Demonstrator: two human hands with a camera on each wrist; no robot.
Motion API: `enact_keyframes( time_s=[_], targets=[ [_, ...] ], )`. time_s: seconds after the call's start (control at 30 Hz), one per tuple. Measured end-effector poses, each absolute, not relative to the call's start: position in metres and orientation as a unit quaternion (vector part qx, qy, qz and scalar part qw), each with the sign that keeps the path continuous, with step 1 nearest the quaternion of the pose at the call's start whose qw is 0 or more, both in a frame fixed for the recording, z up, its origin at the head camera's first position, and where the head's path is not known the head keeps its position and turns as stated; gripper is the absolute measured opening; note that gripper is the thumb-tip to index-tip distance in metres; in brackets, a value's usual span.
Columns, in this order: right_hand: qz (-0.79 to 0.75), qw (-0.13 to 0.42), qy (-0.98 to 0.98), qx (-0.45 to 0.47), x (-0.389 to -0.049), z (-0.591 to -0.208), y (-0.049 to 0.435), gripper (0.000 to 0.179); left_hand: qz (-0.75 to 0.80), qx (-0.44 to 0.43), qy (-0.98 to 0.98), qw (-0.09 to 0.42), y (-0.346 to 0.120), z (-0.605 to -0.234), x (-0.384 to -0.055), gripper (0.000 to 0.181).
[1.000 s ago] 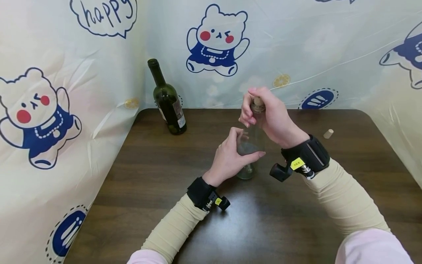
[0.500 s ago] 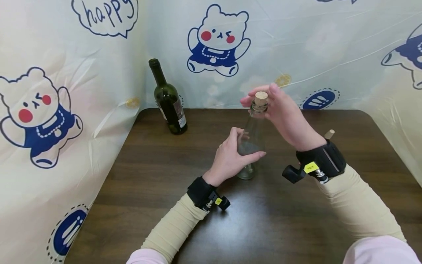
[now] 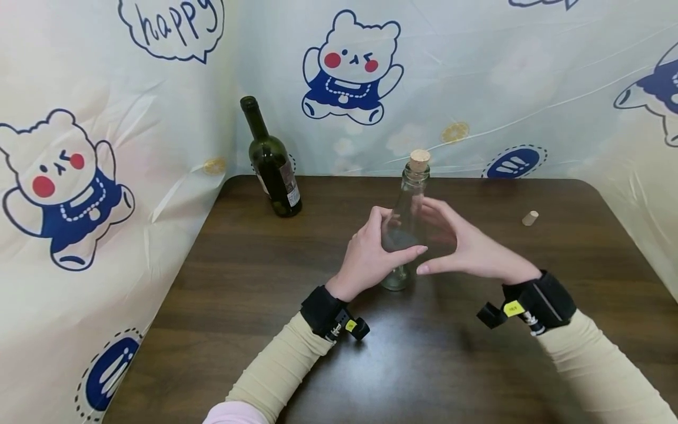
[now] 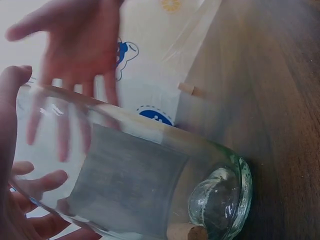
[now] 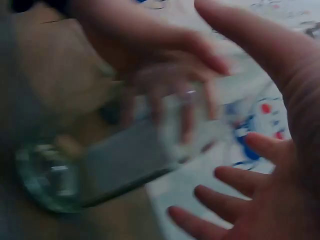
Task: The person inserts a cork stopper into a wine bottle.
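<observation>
A clear glass bottle [image 3: 401, 227] stands upright on the table, a cork stopper [image 3: 420, 159] in its mouth. My left hand [image 3: 365, 259] grips the bottle's body, thumb across the near side and fingers round the left. To the right of the bottle is my right hand [image 3: 471, 244], thumb and fingers spread apart; in the right wrist view its fingers [image 5: 240, 200] hold nothing. Through the glass near the base, the left wrist view shows a cork-coloured piece [image 4: 187, 231]; whether it lies inside or behind I cannot tell. The right wrist view is blurred.
On the right of the brown table [image 3: 254, 265] lies a small loose cork [image 3: 529, 218]. A dark green wine bottle [image 3: 273, 171] stands at the back left. Printed cloth [image 3: 339, 147] hangs behind the table and along its sides.
My right hand has left the bottle's neck and cork, moving down to beside the body with its fingers spread. The left hand keeps its grip, and the bottle stays in place.
</observation>
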State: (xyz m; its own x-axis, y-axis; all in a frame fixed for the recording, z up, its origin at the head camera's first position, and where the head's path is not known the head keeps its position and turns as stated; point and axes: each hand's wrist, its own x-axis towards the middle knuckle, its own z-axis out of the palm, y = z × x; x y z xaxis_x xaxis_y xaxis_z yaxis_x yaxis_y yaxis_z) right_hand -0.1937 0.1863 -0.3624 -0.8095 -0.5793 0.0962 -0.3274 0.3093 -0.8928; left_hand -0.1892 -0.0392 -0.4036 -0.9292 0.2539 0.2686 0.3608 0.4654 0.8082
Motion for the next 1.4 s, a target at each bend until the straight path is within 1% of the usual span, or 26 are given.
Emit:
enact_keyframes(
  time_s=[0.1, 0.23, 0.33, 0.57, 0.73, 0.83, 0.97, 1.1, 1.23, 1.4],
  targets=[
    [-0.537, 0.119, 0.788, -0.275, -0.189, -0.386, 0.182, 0.109, -0.489, -0.174, -0.852, 0.061, -0.039, -0.404, -0.189, 0.074],
    [-0.557, 0.107, 0.779, -0.267, -0.182, -0.409, 0.172, 0.104, -0.506, -0.171, -0.843, 0.07, -0.039, -0.41, -0.187, 0.073],
    [-0.558, 0.092, 0.784, -0.254, -0.178, -0.421, 0.165, 0.1, -0.509, -0.169, -0.841, 0.065, -0.041, -0.417, -0.186, 0.076],
    [-0.547, 0.052, 0.801, -0.238, -0.174, -0.437, 0.161, 0.094, -0.472, -0.181, -0.862, 0.039, -0.049, -0.438, -0.18, 0.093],
    [-0.543, 0.033, 0.804, -0.239, -0.175, -0.442, 0.16, 0.087, -0.48, -0.177, -0.858, 0.045, -0.05, -0.442, -0.178, 0.091],
    [-0.542, 0.025, 0.804, -0.242, -0.175, -0.443, 0.158, 0.085, -0.486, -0.183, -0.853, 0.05, -0.052, -0.441, -0.179, 0.089],
    [-0.542, 0.025, 0.806, -0.239, -0.174, -0.444, 0.155, 0.086, -0.499, -0.193, -0.842, 0.06, -0.056, -0.441, -0.182, 0.086],
    [-0.55, 0.052, 0.804, -0.218, -0.171, -0.446, 0.155, 0.09, -0.51, -0.182, -0.837, 0.077, -0.066, -0.441, -0.186, 0.084],
    [-0.534, 0.089, 0.817, -0.196, -0.167, -0.448, 0.164, 0.091, -0.506, -0.141, -0.843, 0.112, -0.087, -0.44, -0.189, 0.087],
    [-0.508, 0.106, 0.835, -0.182, -0.163, -0.451, 0.18, 0.085, -0.515, -0.066, -0.839, 0.164, -0.126, -0.439, -0.193, 0.088]
  ],
)
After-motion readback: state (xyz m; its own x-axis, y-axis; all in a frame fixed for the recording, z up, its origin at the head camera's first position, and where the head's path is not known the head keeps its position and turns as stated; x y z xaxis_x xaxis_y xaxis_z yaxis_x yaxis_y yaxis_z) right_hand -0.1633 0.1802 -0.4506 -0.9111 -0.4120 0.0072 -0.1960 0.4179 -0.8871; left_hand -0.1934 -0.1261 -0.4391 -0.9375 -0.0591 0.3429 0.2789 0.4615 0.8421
